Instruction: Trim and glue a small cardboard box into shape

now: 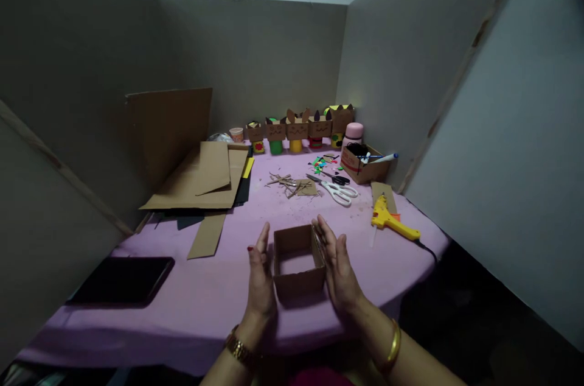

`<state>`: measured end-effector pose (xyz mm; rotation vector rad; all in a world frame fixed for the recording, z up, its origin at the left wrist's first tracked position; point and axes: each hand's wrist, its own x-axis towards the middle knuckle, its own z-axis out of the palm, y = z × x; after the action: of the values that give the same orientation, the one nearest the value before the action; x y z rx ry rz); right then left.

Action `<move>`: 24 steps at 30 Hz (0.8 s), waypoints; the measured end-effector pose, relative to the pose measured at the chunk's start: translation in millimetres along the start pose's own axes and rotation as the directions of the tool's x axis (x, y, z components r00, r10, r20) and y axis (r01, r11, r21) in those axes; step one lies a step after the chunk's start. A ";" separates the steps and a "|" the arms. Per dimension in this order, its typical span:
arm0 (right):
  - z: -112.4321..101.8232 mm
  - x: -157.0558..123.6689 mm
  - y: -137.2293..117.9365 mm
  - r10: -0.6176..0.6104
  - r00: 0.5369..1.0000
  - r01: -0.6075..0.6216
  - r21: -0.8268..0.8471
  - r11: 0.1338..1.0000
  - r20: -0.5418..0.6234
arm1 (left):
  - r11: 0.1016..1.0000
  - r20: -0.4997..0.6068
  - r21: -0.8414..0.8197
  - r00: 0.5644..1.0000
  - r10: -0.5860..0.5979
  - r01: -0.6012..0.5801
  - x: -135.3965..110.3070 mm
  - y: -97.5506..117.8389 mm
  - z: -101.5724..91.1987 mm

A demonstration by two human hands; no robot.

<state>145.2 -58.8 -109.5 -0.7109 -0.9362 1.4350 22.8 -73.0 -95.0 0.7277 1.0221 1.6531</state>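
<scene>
A small open cardboard box frame (298,259) stands on the purple table (205,307) near its front edge. My left hand (260,276) is flat and upright beside the box's left wall, fingers stretched out, a small gap showing between them. My right hand (336,267) lies flat against the box's right wall, fingers straight. Neither hand grips anything. A watch sits on my left wrist, a gold bangle on my right.
A yellow glue gun (390,220) lies right of the box. White scissors (340,191) and cardboard scraps (292,185) lie behind it. Flat cardboard sheets (201,182) are at the left, a black tablet (122,280) front left. Cardboard figures (296,129) and a supply box (365,165) line the back.
</scene>
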 end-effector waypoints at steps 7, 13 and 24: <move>-0.4 3.3 9.6 0.035 0.999 -0.035 -0.016 0.999 -0.005 | 0.997 0.046 -0.004 0.996 -0.077 0.077 -0.2 -3.8 5.0; -0.5 3.0 3.8 0.053 0.999 -0.053 -0.001 0.999 0.011 | 0.998 0.021 -0.004 0.998 -0.059 0.059 0.8 1.5 4.8; -2.0 -1.1 0.7 0.059 0.998 -0.059 -0.004 0.998 0.016 | 0.996 0.036 0.089 0.999 0.000 -0.003 -0.3 -3.4 -1.0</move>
<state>146.7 -59.6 -111.1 -0.7358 -0.9376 1.4928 23.6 -73.1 -98.5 0.8141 1.0756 1.5981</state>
